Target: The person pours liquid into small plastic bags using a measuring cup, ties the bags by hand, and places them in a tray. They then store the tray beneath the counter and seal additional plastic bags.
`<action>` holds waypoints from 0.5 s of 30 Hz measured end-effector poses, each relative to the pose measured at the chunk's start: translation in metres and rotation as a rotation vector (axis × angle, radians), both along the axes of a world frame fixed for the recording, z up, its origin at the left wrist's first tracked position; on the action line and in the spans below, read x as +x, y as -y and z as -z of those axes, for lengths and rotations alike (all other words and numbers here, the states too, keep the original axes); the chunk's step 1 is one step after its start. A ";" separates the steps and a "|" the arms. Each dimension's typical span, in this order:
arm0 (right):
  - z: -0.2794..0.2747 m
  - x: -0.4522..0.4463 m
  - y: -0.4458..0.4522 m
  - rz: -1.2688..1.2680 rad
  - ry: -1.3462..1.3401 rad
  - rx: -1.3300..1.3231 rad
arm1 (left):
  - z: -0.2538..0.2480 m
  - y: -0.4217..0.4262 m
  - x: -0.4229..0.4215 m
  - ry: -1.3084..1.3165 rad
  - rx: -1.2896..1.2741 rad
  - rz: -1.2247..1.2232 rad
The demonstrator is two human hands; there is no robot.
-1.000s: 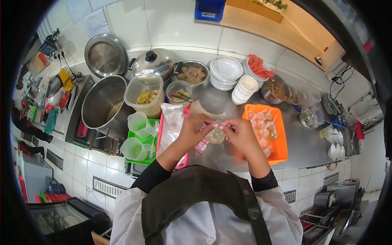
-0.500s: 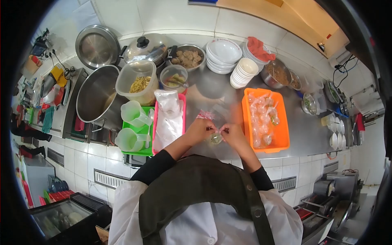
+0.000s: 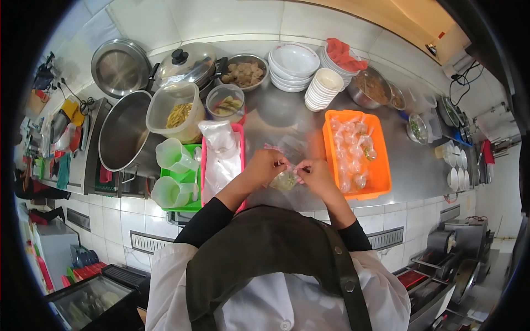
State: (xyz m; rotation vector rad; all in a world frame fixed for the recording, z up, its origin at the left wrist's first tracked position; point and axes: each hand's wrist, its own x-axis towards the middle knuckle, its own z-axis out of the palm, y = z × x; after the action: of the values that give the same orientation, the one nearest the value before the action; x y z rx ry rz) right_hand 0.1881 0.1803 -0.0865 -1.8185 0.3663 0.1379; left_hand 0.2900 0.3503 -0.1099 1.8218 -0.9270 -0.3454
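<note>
A small clear plastic bag with something pale green in its bottom hangs just above the steel counter. My left hand pinches its gathered neck between thumb and fingertips. From the other side my right hand closes its fingertips on the same neck, close to the left. Just beyond my left fingers lies a pink-and-white strip or packet, too small to make out. To the right, an orange tray contains many filled clear bags. At the left, a pink tray holds flat clear plastic bags.
A green tray carries translucent measuring jugs. Behind stand a large steel pot, a plastic tub of yellowish strips, a bowl of meat chunks, white bowls, stacked cups and a red cloth.
Both hands stay at the bag's neck. The bag's filled part has swung slightly left and shows more broadly below my fingers. The whole view has shifted a little.
</note>
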 end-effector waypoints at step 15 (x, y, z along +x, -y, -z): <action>-0.022 0.021 -0.018 -0.204 -0.037 -0.103 | -0.024 -0.020 0.003 -0.255 -0.051 -0.041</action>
State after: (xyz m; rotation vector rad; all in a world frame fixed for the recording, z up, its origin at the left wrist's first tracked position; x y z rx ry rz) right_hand 0.2091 0.1984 -0.0642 -1.9549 0.2163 0.2988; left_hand 0.2927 0.3705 -0.0860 1.7006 -0.7144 -0.5107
